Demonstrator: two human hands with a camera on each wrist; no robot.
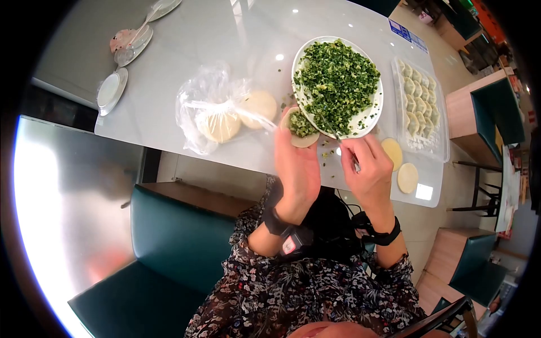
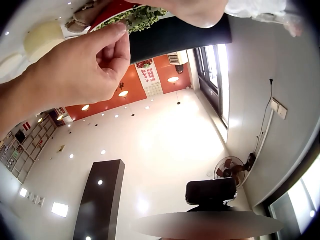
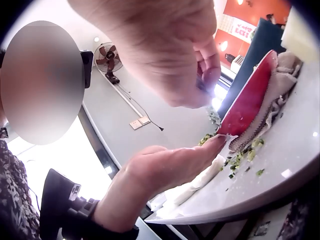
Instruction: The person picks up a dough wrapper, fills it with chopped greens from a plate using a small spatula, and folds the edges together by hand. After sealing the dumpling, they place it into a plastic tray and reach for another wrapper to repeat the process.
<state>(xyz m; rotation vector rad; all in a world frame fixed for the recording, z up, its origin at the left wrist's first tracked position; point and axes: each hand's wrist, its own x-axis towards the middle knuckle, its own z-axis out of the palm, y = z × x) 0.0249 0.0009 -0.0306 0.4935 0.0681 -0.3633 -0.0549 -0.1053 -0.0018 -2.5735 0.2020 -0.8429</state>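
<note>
My left hand [image 1: 298, 172] holds a round dumpling wrapper [image 1: 306, 141] at the near rim of the white plate, its fingers under it and its thumb at the left edge. Chopped green filling [image 1: 300, 123] sits in the middle of the wrapper. In my right hand [image 1: 369, 168] is a thin utensil [image 1: 337, 136], pinched by the fingers and slanting toward the plate; its far end is lost in the greens. The oval plate [image 1: 365, 126] is heaped with chopped green filling [image 1: 338, 81]. The right wrist view shows the plate's red underside [image 3: 250, 102] tilted over a crumpled cloth [image 3: 272, 95].
A clear plastic bag [image 1: 189, 110] with pale wrappers [image 1: 220, 127] lies left of the plate. Two loose wrappers [image 1: 407, 178] rest near the right table edge. Farther right stands a clear tray [image 1: 417, 143] with rows of dumplings [image 1: 420, 101]. Saucers [image 1: 117, 101] line the far left edge.
</note>
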